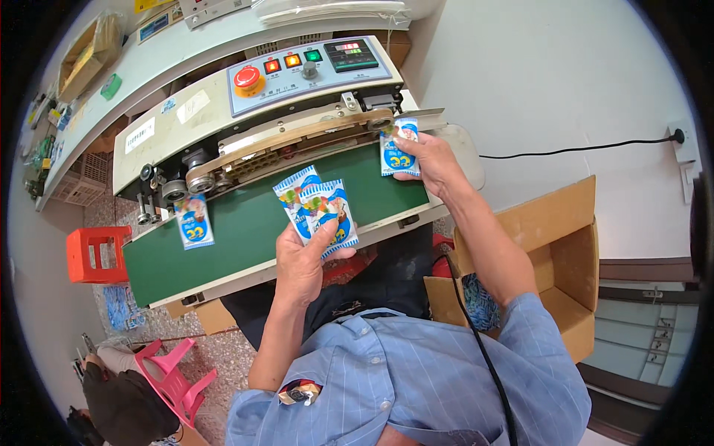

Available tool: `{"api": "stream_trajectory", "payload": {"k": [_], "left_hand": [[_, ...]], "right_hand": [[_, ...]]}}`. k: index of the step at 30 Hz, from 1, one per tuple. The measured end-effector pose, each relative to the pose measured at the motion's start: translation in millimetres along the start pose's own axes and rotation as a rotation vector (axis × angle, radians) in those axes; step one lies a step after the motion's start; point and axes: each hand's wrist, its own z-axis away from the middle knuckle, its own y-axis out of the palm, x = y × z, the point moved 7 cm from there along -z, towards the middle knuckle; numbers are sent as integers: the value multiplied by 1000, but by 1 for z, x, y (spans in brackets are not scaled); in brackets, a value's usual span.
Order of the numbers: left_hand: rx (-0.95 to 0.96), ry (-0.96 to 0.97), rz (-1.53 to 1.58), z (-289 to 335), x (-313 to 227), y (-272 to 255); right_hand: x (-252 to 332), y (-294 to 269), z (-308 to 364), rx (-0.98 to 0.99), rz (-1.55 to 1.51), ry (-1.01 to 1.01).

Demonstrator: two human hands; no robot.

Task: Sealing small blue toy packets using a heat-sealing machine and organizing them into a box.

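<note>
My left hand [300, 269] is closed around two overlapping blue-and-white packets [327, 207], pinned under the thumb above the front edge of a green conveyor belt [249, 256]. Between thumb and fingers, my right hand [437, 165] grips another such packet [396, 160]. Its upper edge is at the right end of a band sealing machine [186, 111], beside the roller and tan band [290, 143]. At the machine's left end, one more packet [195, 229] hangs from the rollers over the belt.
A control panel [309, 70] with a red stop button tops the machine. At my right stands an open cardboard box [573, 260] with blue packets inside. A red stool [97, 256] and a pink chair [175, 375] are at left. A black cable [565, 151] runs to the wall.
</note>
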Motion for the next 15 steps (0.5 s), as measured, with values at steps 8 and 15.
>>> {"api": "stream_trajectory", "payload": {"k": [8,15], "left_hand": [[-165,121,26,-6,0,2],[-123,123,20,-18,13,23]], "right_hand": [[-6,60,12,193,17,71],[-18,69,69,313,-42,-171]]}}
